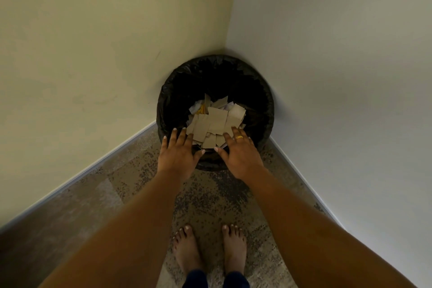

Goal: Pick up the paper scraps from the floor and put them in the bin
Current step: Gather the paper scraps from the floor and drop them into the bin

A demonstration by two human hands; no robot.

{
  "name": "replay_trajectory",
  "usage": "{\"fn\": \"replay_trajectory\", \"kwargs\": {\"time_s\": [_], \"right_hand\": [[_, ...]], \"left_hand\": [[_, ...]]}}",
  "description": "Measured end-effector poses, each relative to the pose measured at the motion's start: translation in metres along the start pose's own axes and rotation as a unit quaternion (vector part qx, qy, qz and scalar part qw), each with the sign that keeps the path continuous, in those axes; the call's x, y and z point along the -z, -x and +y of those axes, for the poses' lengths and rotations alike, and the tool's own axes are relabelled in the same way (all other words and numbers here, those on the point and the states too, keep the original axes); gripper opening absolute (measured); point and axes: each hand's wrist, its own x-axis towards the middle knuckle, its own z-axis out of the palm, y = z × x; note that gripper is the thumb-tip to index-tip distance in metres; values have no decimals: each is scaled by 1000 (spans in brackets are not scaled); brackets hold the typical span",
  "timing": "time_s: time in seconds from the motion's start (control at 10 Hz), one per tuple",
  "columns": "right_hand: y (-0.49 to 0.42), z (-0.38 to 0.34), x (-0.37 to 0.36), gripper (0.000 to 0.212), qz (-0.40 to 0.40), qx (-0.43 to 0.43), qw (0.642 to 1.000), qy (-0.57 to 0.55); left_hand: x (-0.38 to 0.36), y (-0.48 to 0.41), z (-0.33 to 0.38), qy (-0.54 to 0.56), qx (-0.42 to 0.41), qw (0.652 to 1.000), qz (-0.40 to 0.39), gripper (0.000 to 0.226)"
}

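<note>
paper scraps, tan and rectangular, heap in the bin; both hands' grip spread flat.

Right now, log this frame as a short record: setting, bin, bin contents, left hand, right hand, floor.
setting: room corner, bin against both walls
bin: round, black liner over the rim
bin contents: brown paper scraps, some white and yellow paper behind them
left hand: open, fingers spread, at the near rim beside the scraps
right hand: open, gold ring, fingertips on the scraps
floor: speckled, no scraps visible; bare feet near the bin
</note>
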Motion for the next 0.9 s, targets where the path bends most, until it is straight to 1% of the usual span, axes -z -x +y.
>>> {"fn": "replay_trajectory", "kwargs": {"time_s": [0.1,0.4,0.5,0.7,0.8,0.9], "right_hand": [[-2,-6,-1,60,-2,-13,1000,-22],[1,-7,-11,61,-65,-28,996,61],[3,-5,-11,60,-69,-26,995,65],[11,-11,8,60,-34,-11,998,57],[19,-18,33,61,-7,5,998,54],[30,-36,79,62,53,26,997,47]], "left_hand": [[-3,-1,1,13,25,999,-23,68],[-12,4,4,-8,31,999,-20,68],[-12,6,4,-3,34,999,-22,68],[4,20,11,8,31,999,-1,68],[30,34,14,14,31,999,14,67],[78,50,20,28,32,997,68,65]]}}
